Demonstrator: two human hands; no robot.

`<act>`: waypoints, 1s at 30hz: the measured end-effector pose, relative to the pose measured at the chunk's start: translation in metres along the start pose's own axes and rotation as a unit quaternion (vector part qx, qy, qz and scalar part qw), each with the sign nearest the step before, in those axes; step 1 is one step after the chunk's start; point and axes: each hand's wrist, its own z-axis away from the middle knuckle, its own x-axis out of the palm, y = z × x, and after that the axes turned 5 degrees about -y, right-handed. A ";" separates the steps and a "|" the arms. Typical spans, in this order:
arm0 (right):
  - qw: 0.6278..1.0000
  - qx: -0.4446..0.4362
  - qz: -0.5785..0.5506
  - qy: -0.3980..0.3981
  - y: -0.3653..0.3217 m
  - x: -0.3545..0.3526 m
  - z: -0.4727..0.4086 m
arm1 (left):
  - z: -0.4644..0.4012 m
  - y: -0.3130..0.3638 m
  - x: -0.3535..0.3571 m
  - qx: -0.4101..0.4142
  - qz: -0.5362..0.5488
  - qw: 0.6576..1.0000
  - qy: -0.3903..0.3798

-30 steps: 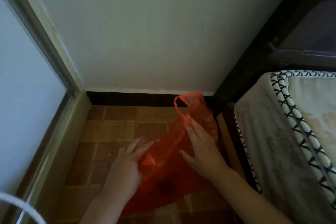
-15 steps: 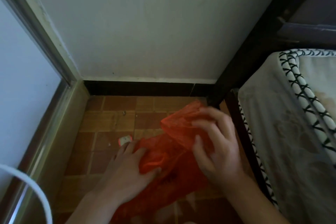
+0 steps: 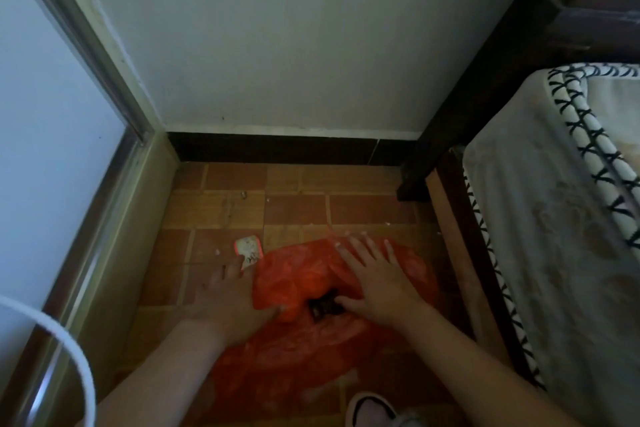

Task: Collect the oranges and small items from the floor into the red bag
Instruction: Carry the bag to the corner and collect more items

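The red plastic bag [image 3: 294, 340] lies flattened on the tiled floor. My right hand [image 3: 374, 277] rests on top of it with fingers spread flat. My left hand [image 3: 230, 295] lies at the bag's left edge, fingers stretched toward a small white packet with a pink rim [image 3: 248, 251]; its thumb presses the bag. A rounded orange bulge [image 3: 294, 291] shows through the plastic between my hands. A small dark object [image 3: 323, 307] sits at my right thumb, on or in the bag; I cannot tell which.
A dark bed frame post [image 3: 415, 180] and a mattress with black-and-white trim [image 3: 554, 253] stand on the right. A black skirting board [image 3: 277, 149] runs along the wall ahead, a door frame [image 3: 114, 204] on the left. A white shoe [image 3: 370, 409] is below.
My right hand has let go of the bunched bag top and now lies flat on the bag. The bag has been pressed down. My left hand has slid toward the white packet.
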 end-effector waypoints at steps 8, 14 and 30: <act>0.998 0.000 -0.001 -0.058 0.007 0.042 0.006 | -0.011 -0.029 0.027 -0.036 -0.073 0.996 -0.032; 0.998 -0.021 -0.050 -0.022 -0.017 0.039 0.002 | -0.005 -0.005 0.009 0.132 -0.066 0.985 0.086; 0.997 -0.038 0.000 -0.063 0.003 0.065 0.016 | -0.030 0.012 0.050 0.122 -0.282 0.949 -0.063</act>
